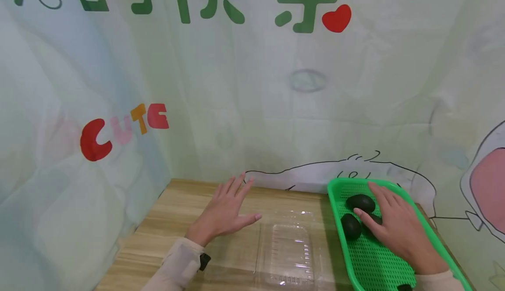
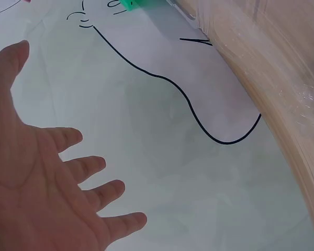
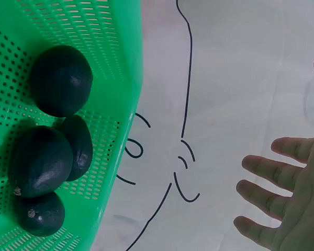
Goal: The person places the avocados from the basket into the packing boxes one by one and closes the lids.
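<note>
Several dark avocados (image 3: 40, 161) lie together in a green plastic basket (image 1: 342, 256) at the right of the table. Above that basket hovers my right hand (image 1: 402, 227), its fingers extended and holding nothing; the right wrist view shows it apart from the fruit. In the head view it partly covers the avocados. To the basket's left, a clear plastic clamshell container (image 1: 289, 251) lies on the table with its lid spread open. My left hand (image 1: 222, 214) is raised just left of the container, fingers spread, thumb pointing toward it, nothing in the palm.
The wood-grain table (image 1: 158, 234) ends at a printed cloth backdrop (image 1: 252, 120), which rises behind it and along both sides. The raised rim of the basket stands close to the table's right edge.
</note>
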The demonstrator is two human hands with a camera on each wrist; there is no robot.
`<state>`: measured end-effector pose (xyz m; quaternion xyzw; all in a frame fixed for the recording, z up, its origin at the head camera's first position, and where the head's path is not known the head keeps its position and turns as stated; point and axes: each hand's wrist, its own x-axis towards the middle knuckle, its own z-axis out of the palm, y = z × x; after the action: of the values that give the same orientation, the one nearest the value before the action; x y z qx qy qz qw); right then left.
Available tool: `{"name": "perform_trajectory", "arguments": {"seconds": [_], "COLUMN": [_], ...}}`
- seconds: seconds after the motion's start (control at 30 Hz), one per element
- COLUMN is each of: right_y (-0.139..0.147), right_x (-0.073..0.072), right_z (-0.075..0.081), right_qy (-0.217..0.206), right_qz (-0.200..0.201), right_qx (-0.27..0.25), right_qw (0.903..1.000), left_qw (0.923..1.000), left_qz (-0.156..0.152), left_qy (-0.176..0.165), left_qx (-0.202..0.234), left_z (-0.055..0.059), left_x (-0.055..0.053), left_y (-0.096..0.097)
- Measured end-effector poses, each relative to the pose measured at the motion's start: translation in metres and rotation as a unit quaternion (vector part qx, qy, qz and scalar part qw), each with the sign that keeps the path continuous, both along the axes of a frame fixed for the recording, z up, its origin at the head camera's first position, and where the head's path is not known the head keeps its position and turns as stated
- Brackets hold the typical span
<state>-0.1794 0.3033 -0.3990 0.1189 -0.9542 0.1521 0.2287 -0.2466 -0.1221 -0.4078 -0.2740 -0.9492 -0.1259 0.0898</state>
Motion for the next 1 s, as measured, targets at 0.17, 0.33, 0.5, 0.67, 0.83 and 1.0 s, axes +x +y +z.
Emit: {"name": "perform_trajectory", "arguments": {"seconds": [0.17,0.33,0.5,0.67,0.83,1.0], "right_y": [0.001,0.005,0.010,0.015,0.019,0.024], "right_x": [0.003,0.007,0.009,0.011,0.013,0.013], "right_z": [-0.004,-0.008,-0.013,-0.018,-0.021,-0.024], "right_qy": [-0.014,-0.037,-0.042,-0.052,-0.075,-0.086], "right_qz": [-0.003,-0.009,-0.015,-0.022,-0.032,-0.036], "right_qx": [0.001,0.004,0.006,0.010,0.015,0.019], "right_qw": [0.9999,0.9993,0.9990,0.9984,0.9965,0.9955], "left_qw": [1.0000,1.0000,0.9999,0.9999,0.9999,0.9998], "left_qz": [-0.002,-0.002,0.000,0.000,0.001,0.002], "left_qy": [0.000,0.006,0.004,0.003,-0.002,-0.008], "left_qx": [0.003,0.007,0.011,0.014,0.013,0.019], "left_z": [-0.003,-0.006,-0.011,-0.018,-0.022,-0.028], "left_x": [0.003,0.008,0.013,0.016,0.020,0.024], "left_y": [0.000,0.001,0.002,0.005,0.009,0.014]}}
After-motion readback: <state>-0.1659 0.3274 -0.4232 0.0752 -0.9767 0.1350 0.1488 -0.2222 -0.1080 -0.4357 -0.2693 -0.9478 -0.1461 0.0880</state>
